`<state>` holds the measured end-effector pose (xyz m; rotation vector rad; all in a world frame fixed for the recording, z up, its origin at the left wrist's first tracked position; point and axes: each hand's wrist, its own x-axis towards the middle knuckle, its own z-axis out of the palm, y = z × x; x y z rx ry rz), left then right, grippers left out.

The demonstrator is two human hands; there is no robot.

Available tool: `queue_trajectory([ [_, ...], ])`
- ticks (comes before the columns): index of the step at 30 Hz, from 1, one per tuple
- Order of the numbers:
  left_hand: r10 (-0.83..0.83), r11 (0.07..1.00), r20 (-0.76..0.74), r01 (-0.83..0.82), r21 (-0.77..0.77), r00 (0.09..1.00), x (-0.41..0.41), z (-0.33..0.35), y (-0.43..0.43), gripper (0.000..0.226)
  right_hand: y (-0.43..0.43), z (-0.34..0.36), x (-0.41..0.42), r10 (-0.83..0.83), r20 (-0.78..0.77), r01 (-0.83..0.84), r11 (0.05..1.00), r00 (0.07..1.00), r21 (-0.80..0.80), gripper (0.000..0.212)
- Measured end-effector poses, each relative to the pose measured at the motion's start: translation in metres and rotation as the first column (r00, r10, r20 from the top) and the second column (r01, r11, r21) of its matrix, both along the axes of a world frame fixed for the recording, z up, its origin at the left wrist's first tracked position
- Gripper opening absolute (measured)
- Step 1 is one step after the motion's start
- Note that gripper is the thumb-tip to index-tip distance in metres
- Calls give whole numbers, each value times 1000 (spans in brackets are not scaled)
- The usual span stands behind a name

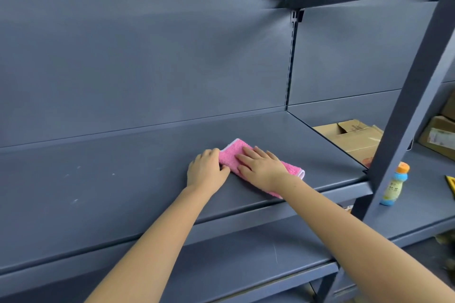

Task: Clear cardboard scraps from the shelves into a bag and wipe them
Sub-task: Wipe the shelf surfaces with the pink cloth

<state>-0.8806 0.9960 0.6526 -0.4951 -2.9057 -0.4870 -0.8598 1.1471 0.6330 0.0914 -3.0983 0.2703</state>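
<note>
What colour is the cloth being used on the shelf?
The cloth is pink with a thin white edge; the head view shows it clearly.

Nothing legible in view. The bottle [394, 184] on the right-hand shelf [423, 199] has dark print on its pale label, too small to read. The open cardboard box [349, 141] has a faint printed mark on one flap, blurred. The second box [433, 128] at far right carries a pale sticker, also unreadable.
</note>
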Motion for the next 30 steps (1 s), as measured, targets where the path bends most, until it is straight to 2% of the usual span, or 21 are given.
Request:
queue_trajectory([
  [4, -19, 1000, 8, 19, -11, 1000, -5, 1, 18, 38, 33, -1, 10, -137, 15, 137, 990, 990, 21, 51],
  [10, -64, 998, -1, 64, -1, 998, -11, 0, 50, 39, 96, -2, 27, -365, 24, 364, 931, 931, 40, 54],
  [15, -85, 996, -1, 85, -6, 996, -17, -9, 71, 44, 135, 1, 23, -477, 32, 475, 878, 878, 57, 53],
  [19, -54, 997, 15, 53, 48, 998, -20, -13, 70, 51, 141, 5, 2, -486, 23, 484, 873, 874, 53, 49],
  [22, -42, 999, -62, 44, 27, 997, -19, -15, 71, 53, 134, 8, -18, -480, 27, 479, 877, 877, 41, 49],
  [25, -11, 1000, -123, 10, -10, 992, -19, -16, 73, 50, 115, 9, -35, -422, 38, 419, 906, 906, 58, 51],
  [30, 25, 1000, -88, -25, 8, 996, -22, -14, 72, 48, 72, 5, -41, -298, 21, 296, 953, 954, 64, 53],
])
